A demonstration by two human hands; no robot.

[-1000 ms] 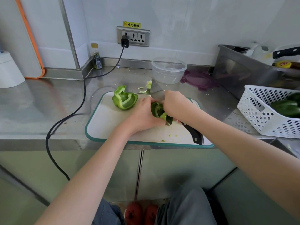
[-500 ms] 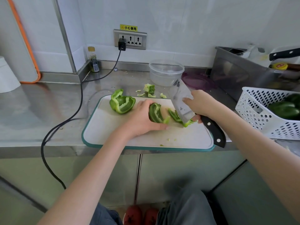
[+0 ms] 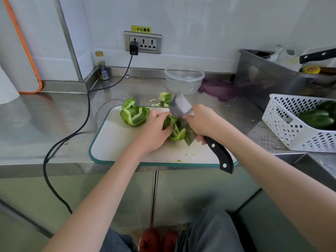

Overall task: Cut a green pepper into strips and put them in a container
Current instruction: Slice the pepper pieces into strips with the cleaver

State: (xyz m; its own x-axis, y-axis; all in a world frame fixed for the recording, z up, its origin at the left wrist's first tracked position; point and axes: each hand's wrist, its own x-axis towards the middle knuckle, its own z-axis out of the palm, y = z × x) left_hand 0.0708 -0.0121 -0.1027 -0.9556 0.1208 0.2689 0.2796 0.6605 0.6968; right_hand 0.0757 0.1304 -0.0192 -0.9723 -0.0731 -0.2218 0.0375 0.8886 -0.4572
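Head view: the person stands at a steel worktop (image 3: 54,115) with a white cutting board (image 3: 116,139) at its front edge. The left hand (image 3: 154,131) grips a piece of green pepper (image 3: 175,129) near the middle of the board, fingers curled over its left side. The right hand (image 3: 201,120) is wrapped round the grip end of a cleaver (image 3: 180,108), whose black handle juts toward the board's near right corner. The blade stands just against the right side of the pepper piece, with its lower corner down at the board.

A second, larger pepper piece (image 3: 134,114) lies apart at the far left of the board, uncut. The clear container (image 3: 184,79) stands behind the board, open, and no strips show in it. A purple lid (image 3: 219,89) lies to its right. Pepper scraps (image 3: 164,98) sit on the worktop just past the board's far edge.

The step in hand appears to be slicing strips off the held piece. Procedure for a clean cut:

- Keep the left fingertips tucked back, knuckles toward the flat of the blade. The thumb is hidden, so its position cannot be confirmed.
- Lay the piece as flat as possible; its curled wall is likely to rock under pressure.
- Bring the blade straight down, then move the holding hand leftward by one strip before the next cut.
- Keep cut strips to the right of the blade, clear of the holding hand.

Most of the task appears to remain.
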